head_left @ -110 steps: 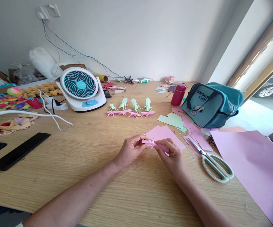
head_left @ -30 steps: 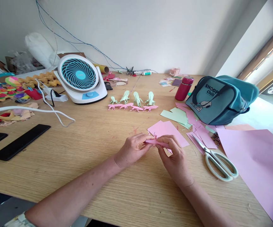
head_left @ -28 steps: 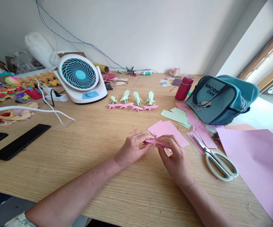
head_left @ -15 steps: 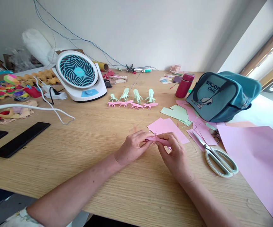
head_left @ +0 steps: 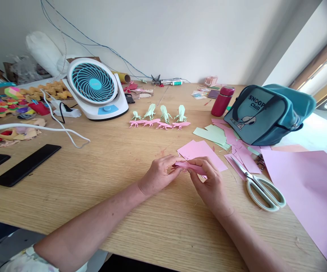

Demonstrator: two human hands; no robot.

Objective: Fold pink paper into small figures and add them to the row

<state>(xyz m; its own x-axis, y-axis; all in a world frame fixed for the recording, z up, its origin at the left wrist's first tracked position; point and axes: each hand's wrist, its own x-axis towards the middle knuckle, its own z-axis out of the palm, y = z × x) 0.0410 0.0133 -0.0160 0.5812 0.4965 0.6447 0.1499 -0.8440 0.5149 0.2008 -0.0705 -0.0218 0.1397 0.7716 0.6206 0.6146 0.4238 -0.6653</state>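
Note:
Between my two hands is a small folded pink paper figure (head_left: 196,168), held just above the table. My left hand (head_left: 161,173) pinches its left end between thumb and fingers. The right end is gripped by my right hand (head_left: 211,185), whose thumb presses from below. Fingers hide much of the figure. Flat pink paper sheets (head_left: 205,150) lie right behind my hands. Farther back stands a row of green folded paper insects (head_left: 165,113), with several pink folded paper insects (head_left: 162,125) in front of them.
Scissors (head_left: 261,189) lie right of my right hand, beside a large pink sheet (head_left: 307,189). Pink and green offcuts (head_left: 213,135) spread before a teal bag (head_left: 265,113) and red flask (head_left: 222,101). A fan (head_left: 95,88), white cable (head_left: 38,127) and black flat case (head_left: 27,165) occupy the left.
The view has shifted very slightly. Both hands keep their pinch on the pink paper figure, with barely any finger movement.

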